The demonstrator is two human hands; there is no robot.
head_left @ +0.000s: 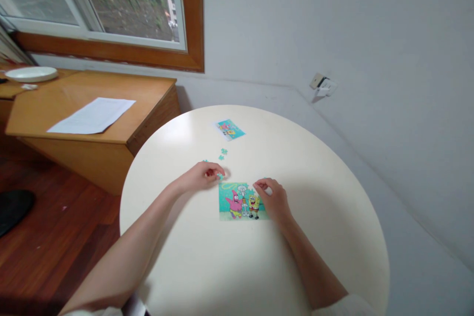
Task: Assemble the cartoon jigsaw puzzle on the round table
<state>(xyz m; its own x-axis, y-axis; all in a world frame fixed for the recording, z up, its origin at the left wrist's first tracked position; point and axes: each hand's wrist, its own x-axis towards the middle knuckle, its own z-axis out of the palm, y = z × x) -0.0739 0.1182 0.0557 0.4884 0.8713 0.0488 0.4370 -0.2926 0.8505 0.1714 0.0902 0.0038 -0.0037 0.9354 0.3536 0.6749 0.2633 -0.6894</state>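
A cartoon jigsaw puzzle (236, 202), mostly assembled, lies on the round white table (207, 266). Just above its upper left corner, my left hand (204, 176) has its fingertips closed on a small teal puzzle piece (220, 177). My right hand (274, 199) rests over the puzzle's right side and covers part of it. Its thumb and forefinger are pinched together at the top edge, and whatever is between them is too small to make out. Beyond my left hand lie two loose teal pieces (224, 151), and another piece (206, 161) shows partly behind that hand.
A small picture card (230, 129) with the same cartoon lies toward the table's far side. At left, a wooden desk (92, 88) holds a paper sheet (94, 116) and a white round dish (31, 74). A wall with a socket (323, 84) borders the table at right.
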